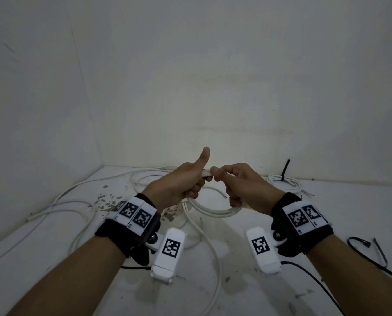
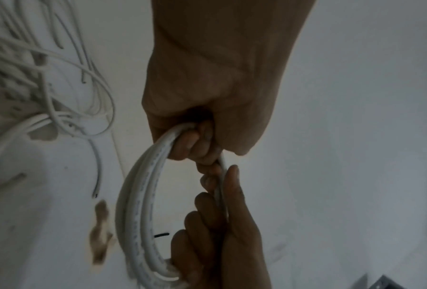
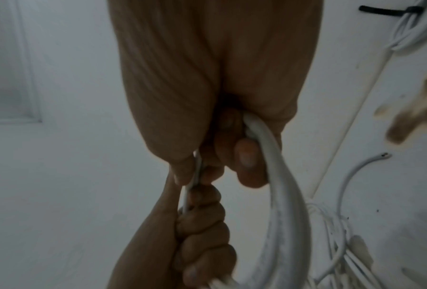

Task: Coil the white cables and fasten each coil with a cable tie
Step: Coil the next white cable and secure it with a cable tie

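I hold a coil of white cable [image 1: 213,210] above the white table, both hands gripping its top. My left hand [image 1: 181,183] curls its fingers round the loops, thumb sticking up. My right hand [image 1: 238,181] grips the coil beside it, thumb pressed on the cable. The left wrist view shows the coil [image 2: 138,195] as several loops running between both fists; the right wrist view shows the coil [image 3: 279,195] as well. The cable's loose tail [image 1: 213,258] hangs down toward me. A tied coil [image 1: 284,181] with a black cable tie [image 1: 285,169] lies at the back right.
Loose white cables [image 1: 60,208] sprawl over the left and back of the table. Black cable ties [image 1: 377,254] lie at the right. The table's paint is chipped in brown patches [image 1: 108,201]. Walls close in at the left and back.
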Demonstrator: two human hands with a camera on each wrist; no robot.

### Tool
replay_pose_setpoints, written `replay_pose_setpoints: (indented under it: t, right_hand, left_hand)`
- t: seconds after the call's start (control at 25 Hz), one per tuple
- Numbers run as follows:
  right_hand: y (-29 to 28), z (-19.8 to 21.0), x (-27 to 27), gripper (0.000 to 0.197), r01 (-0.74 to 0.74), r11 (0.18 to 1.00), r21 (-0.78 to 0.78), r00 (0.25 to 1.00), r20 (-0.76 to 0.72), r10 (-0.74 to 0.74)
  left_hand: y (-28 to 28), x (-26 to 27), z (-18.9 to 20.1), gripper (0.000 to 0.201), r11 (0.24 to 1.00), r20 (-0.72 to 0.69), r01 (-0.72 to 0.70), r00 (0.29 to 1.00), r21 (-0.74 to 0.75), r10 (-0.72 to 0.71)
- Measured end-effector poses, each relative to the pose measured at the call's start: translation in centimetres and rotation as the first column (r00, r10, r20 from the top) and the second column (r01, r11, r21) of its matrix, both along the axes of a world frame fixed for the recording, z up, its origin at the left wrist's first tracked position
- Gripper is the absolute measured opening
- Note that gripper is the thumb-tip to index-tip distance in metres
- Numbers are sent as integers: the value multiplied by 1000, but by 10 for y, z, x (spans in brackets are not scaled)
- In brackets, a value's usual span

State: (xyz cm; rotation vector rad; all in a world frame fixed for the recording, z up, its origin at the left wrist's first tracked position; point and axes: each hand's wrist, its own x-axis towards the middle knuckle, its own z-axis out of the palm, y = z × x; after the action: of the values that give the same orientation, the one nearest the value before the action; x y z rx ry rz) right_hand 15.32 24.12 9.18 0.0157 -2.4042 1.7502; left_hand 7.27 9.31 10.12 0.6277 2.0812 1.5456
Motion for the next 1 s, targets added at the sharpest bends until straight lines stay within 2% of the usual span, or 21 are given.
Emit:
replay_pose_setpoints:
  t: [0.08,0.16,0.24,0.32,0.4,0.48,0.64,0.76,1.0]
  right_hand:
    - [2,4,-1,34,-8,998,-64,1000,4,9]
    - [2,6,-4,33,1,995,-101,1000,-22,-3]
    - [0,5,-7,33,18,988,-152,999,-44,-25]
    - [-2,1,-8,32,24,980,-200,998,-48,-34]
    - [-3,-5,-9,32,13,974,-227,998,-50,-25]
    - [-1,-8,-7,33,7,973,-231,999,-46,-18]
    - [1,-3,-8,33,-6,974,-229,998,-67,-10]
    - [1,5,-11,33,-30,976,-217,997,-70,15]
    - [1,-5,-10,32,-56,969,-239,998,-33,49]
  left_hand:
    - [-5,3,-1,56,991,175,66,981,116,-86]
    - [-7,3,-6,56,944,366,81,909,320,-202]
    - [-10,2,-14,56,880,454,48,843,473,-290]
    - [-10,2,-19,53,847,480,11,820,532,-312]
    - [-6,2,-18,49,901,448,-60,881,429,-155]
    - [-2,3,-18,47,946,339,-139,940,293,33]
    - [5,4,-6,38,956,128,-206,975,210,182]
    - [3,-1,0,32,952,87,-223,974,212,209]
    - [-5,-5,-7,42,975,191,-142,975,169,109]
